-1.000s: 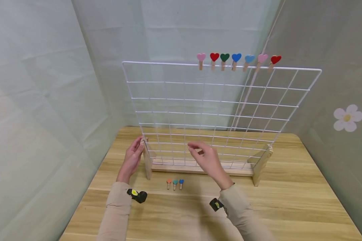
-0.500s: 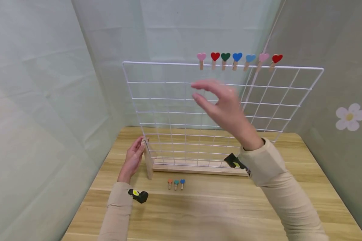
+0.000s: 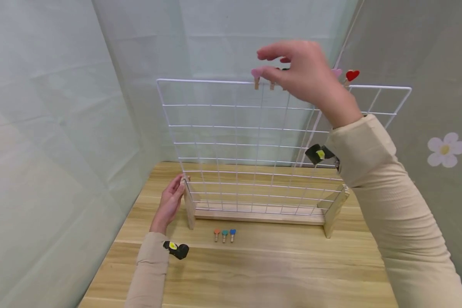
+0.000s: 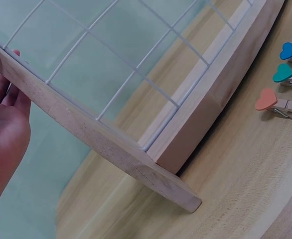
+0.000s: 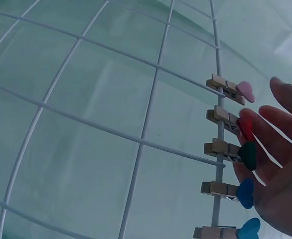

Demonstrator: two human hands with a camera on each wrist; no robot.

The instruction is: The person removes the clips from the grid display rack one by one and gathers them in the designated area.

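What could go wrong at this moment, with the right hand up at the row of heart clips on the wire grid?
The right hand is open among closely spaced clips; reaching for the pink heart clip may well knock the red heart clip beside it off the top wire. Pulling at the top could tip the wire grid, since only the left hand rests at its wooden foot. A dropped clip might land among the three clips on the table.

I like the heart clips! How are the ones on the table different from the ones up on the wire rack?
The table clips lie flat on the wood, untouched; the rack clips stand clamped on the top wire, at the right hand. Three lie on the table; more sit on the rack. All are wooden pegs with coloured hearts.
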